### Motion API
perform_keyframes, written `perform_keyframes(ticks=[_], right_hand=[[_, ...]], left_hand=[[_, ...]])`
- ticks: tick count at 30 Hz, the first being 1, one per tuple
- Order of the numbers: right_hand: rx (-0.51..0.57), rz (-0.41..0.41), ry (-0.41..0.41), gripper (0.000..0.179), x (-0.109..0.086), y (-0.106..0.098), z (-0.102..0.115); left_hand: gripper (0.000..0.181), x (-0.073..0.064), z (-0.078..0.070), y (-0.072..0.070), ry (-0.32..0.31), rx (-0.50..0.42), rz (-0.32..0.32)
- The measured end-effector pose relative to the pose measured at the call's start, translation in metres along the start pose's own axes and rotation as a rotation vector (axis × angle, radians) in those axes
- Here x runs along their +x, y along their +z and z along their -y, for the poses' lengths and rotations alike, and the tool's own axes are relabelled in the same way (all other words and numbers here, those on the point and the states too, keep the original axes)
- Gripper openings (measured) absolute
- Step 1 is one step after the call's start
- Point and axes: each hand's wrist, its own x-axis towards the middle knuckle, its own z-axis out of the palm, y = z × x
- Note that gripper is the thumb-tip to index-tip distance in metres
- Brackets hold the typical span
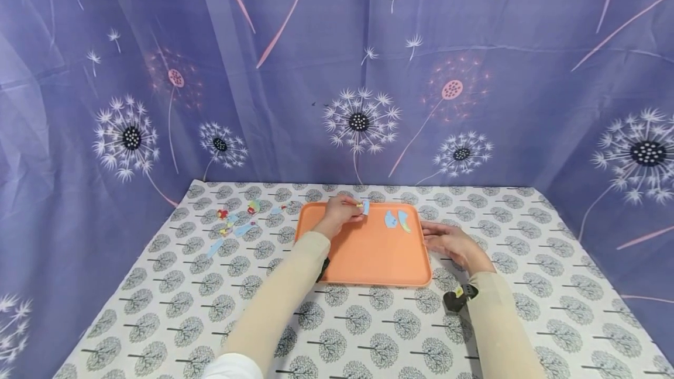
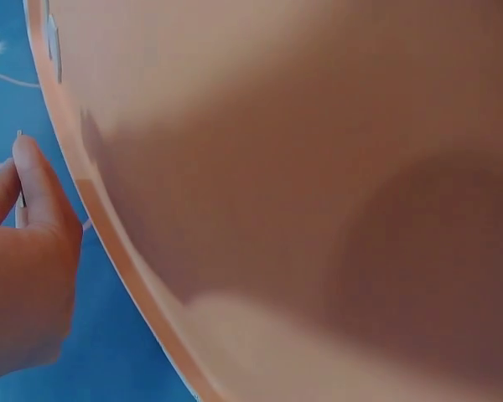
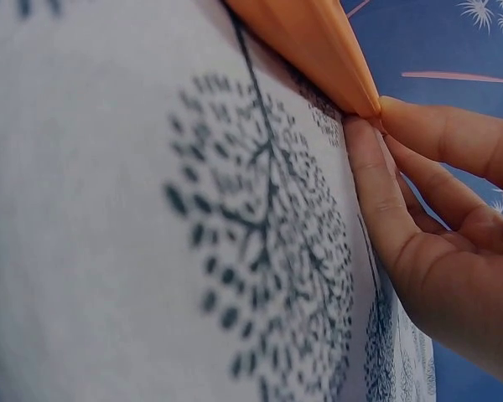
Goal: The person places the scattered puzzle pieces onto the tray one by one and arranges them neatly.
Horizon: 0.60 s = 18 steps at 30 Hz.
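Observation:
Over the far part of the orange tray (image 1: 376,256), my left hand (image 1: 341,215) pinches a small light-blue puzzle piece (image 1: 365,207). In the left wrist view that piece shows only as a thin edge between thumb and finger. Two flat puzzle pieces lie on the tray toward its far right: a pale blue one (image 1: 390,219) and a blue one with a yellow-green edge (image 1: 404,222). My right hand (image 1: 451,243) is at the tray's right side. The right wrist view shows its thumb and finger (image 3: 440,134) pinching the tray's rim (image 3: 360,84).
Several loose colourful pieces lie on the table left of the tray, among them a red one (image 1: 222,214), a green-and-red one (image 1: 254,207) and a blue strip (image 1: 215,248). A tree-print cloth (image 1: 358,320) covers the table. Behind it hangs a purple dandelion curtain (image 1: 295,104).

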Motion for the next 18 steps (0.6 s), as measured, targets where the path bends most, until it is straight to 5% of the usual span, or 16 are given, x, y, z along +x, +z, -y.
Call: perform_keyframes(ticks=[18], right_hand=[[0.001,-0.010,-0.005,0.064,-0.001,0.000,0.000]], left_hand=[[0.025,0.000,0.011,0.029,-0.066,0.126,-0.069]])
